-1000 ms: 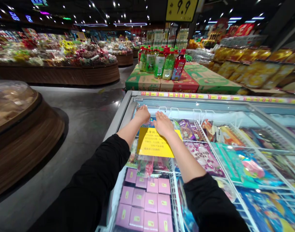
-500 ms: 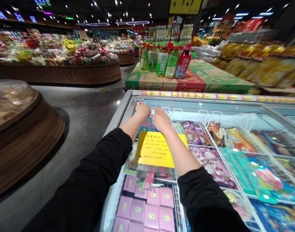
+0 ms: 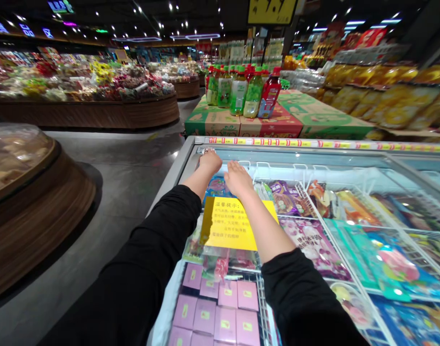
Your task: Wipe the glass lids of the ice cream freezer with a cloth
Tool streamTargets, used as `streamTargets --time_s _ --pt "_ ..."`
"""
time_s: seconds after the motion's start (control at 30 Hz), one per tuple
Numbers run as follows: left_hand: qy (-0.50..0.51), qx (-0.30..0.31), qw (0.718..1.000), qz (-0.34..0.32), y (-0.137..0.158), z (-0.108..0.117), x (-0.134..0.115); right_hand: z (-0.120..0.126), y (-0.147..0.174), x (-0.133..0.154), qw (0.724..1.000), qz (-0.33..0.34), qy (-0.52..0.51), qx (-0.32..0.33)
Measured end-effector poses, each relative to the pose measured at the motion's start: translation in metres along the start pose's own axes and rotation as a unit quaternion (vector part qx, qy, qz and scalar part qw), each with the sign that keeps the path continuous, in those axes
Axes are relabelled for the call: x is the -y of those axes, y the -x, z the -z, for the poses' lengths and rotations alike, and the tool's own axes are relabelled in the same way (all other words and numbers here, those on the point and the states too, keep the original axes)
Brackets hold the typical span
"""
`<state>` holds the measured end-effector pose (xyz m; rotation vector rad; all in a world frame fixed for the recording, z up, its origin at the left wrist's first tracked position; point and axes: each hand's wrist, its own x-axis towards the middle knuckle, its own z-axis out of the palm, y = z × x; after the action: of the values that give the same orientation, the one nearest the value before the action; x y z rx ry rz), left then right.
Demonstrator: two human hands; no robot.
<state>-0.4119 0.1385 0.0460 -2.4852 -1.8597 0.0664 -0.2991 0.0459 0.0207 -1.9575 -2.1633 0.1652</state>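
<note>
My left hand is closed at the far left corner of a chest freezer. A small pale bit shows at its fingertips, too small to name. Close to its right, my right hand lies flat with fingers stretched out on the freezer's glass lid and holds nothing. A yellow paper notice is on the glass under my right forearm. Beneath the glass, blue packs lie near my hands, purple snack packs sit farther right, and pink boxes fill the near basket.
Green and red drink bottles stand on cartons behind the freezer. A price-tag strip runs along its back edge. Wooden-sided display bins stand at left across the grey floor. Bagged yellow goods are stacked at right.
My left hand has shifted slightly left and away from the right hand, so the gap between them is a little wider. My right hand stays flat on the glass.
</note>
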Motion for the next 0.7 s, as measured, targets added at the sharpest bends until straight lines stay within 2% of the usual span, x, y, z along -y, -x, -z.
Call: streamTargets --time_s 0.2,0.5,0.7 --pt "-0.014 0.007 0.998 -0.058 -0.026 0.001 0.003 0.000 0.000 0.001 1.000 -0.004 -0.004 0.002" --pt "-0.004 0.007 0.993 -0.114 -0.021 0.002 0.010 0.003 0.001 0.003 1.000 -0.007 0.001 0.002" --pt "0.031 -0.005 0.986 -0.165 -0.035 0.005 0.011 0.008 0.003 0.006 1.000 -0.012 -0.002 0.011"
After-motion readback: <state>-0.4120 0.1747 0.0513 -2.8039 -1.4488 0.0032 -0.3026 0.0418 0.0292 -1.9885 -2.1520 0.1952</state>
